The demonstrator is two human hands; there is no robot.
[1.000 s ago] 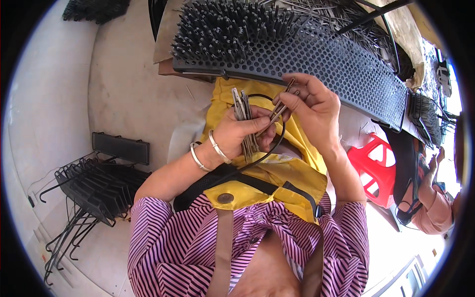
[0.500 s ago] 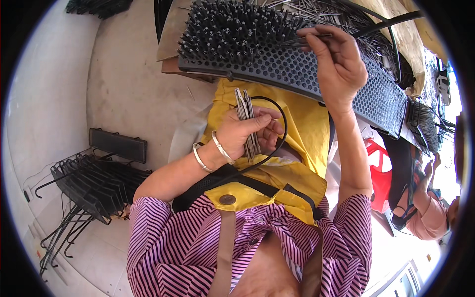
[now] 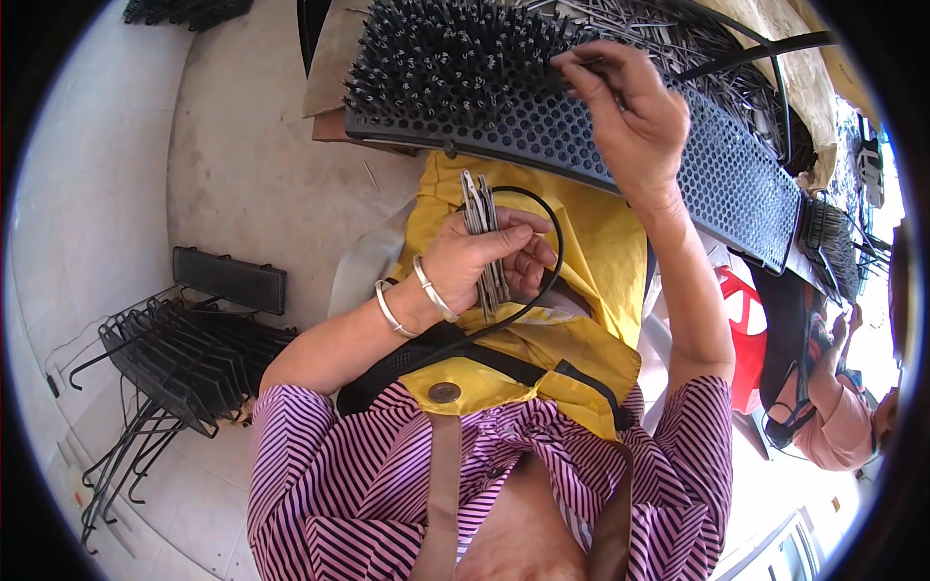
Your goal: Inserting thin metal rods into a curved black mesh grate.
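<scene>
My left hand is closed round a bundle of thin, flat metal strips, which stand upright above the yellow apron. Over a long black perforated tray, my right hand has its thumb and fingers pinched together. Whatever sits between those fingertips is hidden. They are right beside a dense cluster of dark upright pieces with light tips, which fills the left part of the tray's holes. A thin black cable or hoop curves round my left hand.
Loose thin metal strips lie heaped behind the tray. Black racks with hooks and a black panel are on the floor to the left. Right of me are a red plastic stool and another person.
My right hand has moved left and slightly down, toward the standing cluster. The strips that stuck out from its fingers before are no longer plainly visible. My left hand has stayed in place.
</scene>
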